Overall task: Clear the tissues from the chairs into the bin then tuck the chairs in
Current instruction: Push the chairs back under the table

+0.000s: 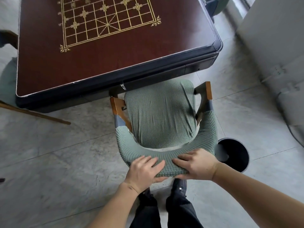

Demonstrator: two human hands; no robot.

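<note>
I have both hands on the curved backrest of the green-covered chair (160, 112): my left hand (144, 170) wraps the near edge with fingers over the top and thumb under, and my right hand (195, 163) lies just beside it, fingers spread over the fabric and curling round the rail. Both grasp the backrest.

The seat shows no tissue, so I judge this chair ready to tuck in. Its far edge already sits just under the near side of the table (115, 63), while most of the seat is still out. The black bin (236, 155) stands on the floor (65, 153) to the right, close to the chair's near right corner.

To do this well, I push evenly with both hands, straight toward the far side, so the chair does not twist. The wooden armrests (205, 91) look near the table's apron height, so I go slowly and watch that they slide under rather than knock it. I also keep the right side off the bin.
</note>
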